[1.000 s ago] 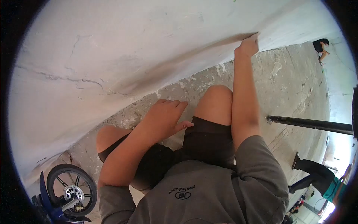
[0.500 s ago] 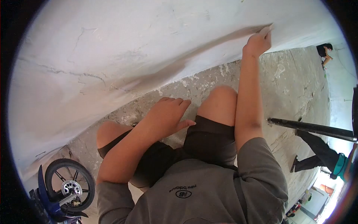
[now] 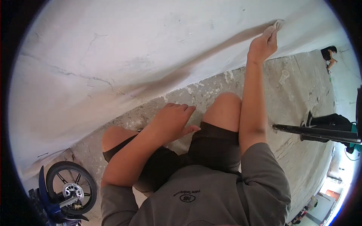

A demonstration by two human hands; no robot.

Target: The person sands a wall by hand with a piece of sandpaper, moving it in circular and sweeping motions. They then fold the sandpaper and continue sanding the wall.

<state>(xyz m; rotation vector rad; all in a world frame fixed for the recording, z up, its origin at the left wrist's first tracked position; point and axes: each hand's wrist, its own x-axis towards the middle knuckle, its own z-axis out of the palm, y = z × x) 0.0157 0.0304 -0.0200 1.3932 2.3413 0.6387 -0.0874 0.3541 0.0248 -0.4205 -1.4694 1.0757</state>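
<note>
Wheel (image 3: 72, 191): near, on the left, black with spokes.
Wall (image 3: 124, 45): white and cracked, running from the left to the far right.
Left arm (image 3: 132, 158): bent at the elbow, going forward and to the right over the left leg.
Left hand (image 3: 172, 119): between the knees, back facing up; it is loose, fingers a little bent, thumb poking out to the right.
Right arm (image 3: 253, 98): reaching far forward past the right knee (image 3: 227, 102), almost straight.
Right hand (image 3: 263, 46): far, up at the wall, fingers closed tight on a small pale piece.
Pale piece (image 3: 278, 24): at the fingertips, against the wall, mostly hidden by the hand.
Cup-like thing (image 3: 284, 77): on the floor (image 3: 279, 94), right of the right arm.
Pole (image 3: 313, 130): black, on the right, with a person in dark trousers (image 3: 332, 121) behind it.
</note>
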